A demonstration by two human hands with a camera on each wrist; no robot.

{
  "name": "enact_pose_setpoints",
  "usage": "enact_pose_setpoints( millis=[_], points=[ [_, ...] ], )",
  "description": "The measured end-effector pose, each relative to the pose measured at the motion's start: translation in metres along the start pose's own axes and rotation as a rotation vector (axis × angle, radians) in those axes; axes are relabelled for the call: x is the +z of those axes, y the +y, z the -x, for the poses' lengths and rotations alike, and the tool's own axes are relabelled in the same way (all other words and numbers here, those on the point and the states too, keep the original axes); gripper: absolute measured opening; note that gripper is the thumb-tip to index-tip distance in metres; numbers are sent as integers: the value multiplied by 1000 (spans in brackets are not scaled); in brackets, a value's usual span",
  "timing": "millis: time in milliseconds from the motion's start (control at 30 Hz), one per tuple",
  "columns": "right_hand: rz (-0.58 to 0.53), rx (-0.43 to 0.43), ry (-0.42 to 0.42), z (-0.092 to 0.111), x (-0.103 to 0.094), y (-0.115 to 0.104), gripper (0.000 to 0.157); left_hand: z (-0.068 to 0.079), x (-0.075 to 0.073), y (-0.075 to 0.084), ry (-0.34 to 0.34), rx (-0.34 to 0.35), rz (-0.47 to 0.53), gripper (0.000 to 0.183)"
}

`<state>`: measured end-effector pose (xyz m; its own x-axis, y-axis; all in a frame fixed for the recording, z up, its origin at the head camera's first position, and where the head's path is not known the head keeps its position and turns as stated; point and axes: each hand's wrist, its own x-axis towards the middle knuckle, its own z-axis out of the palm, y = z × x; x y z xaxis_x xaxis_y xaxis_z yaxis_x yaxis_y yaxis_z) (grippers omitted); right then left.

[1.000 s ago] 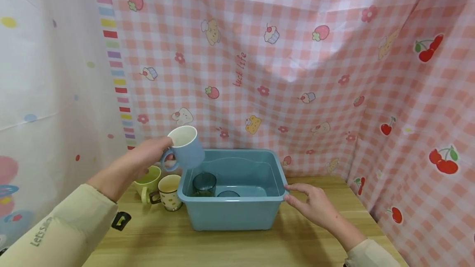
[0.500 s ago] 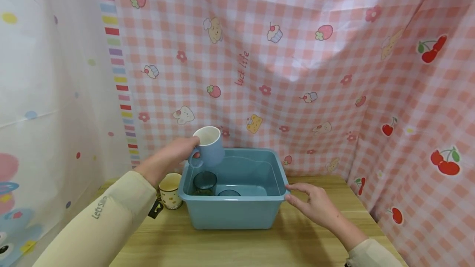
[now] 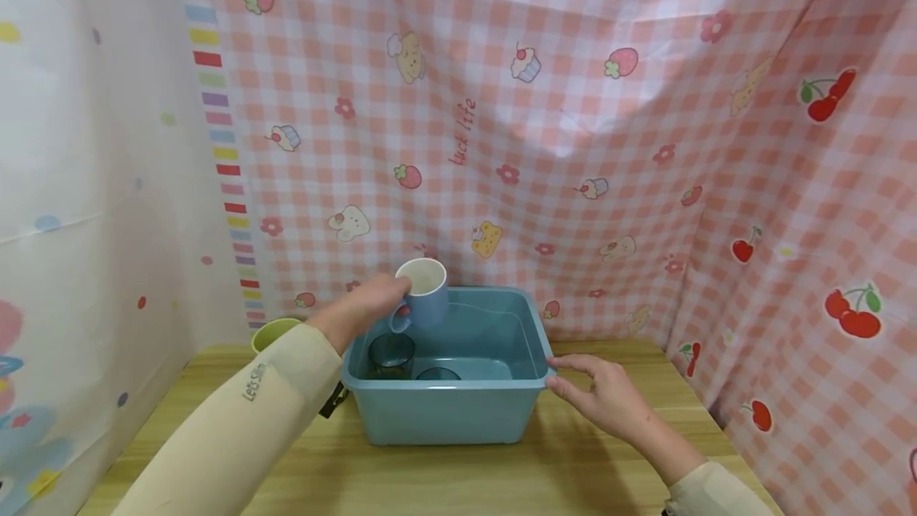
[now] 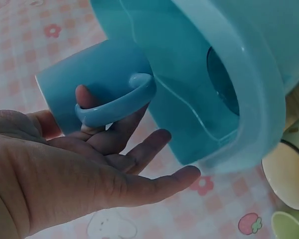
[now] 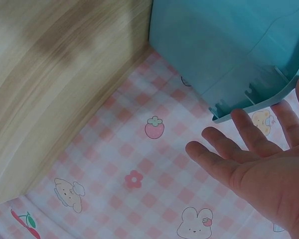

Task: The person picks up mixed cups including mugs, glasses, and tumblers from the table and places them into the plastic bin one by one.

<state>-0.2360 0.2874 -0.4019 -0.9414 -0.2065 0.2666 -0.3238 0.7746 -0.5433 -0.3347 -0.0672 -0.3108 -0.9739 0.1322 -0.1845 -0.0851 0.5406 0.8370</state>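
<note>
My left hand holds a light blue mug over the back left part of a teal plastic bin. In the left wrist view a finger passes through the mug handle, and the other fingers stretch out beneath the mug. Its white inside shows from above. Inside the bin stands a dark tinted glass, with the rim of a second dark round piece beside it. My right hand touches the bin's right rim with thumb and fingertips, its fingers extended in the right wrist view.
Left of the bin, a green mug is partly behind my left sleeve. A cream cup near it shows in the left wrist view. Checked cloth hangs behind and right of the wooden table.
My left hand has carried the blue mug rightward, from the bin's left edge to over its inside. The left sleeve now covers the cream cup in the head view. My right hand stays put.
</note>
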Motion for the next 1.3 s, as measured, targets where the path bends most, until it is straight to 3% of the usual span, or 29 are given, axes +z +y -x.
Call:
enact_pose_setpoints(
  millis=[133, 533, 867, 1300],
  points=[
    [2, -11, 7, 0, 1, 1, 44, -3, 9, -1, -8, 12, 4, 34],
    [-22, -4, 3, 0, 3, 3, 46, -13, 32, 0, -66, -49, 35, 41],
    [-49, 24, 6, 1, 3, 4, 43, -29, 54, -16, -64, -37, -2, 35],
    [-48, 20, 25, 1, 4, 1, 40, -41, 66, -33, -85, -29, -65, 28]
  ],
)
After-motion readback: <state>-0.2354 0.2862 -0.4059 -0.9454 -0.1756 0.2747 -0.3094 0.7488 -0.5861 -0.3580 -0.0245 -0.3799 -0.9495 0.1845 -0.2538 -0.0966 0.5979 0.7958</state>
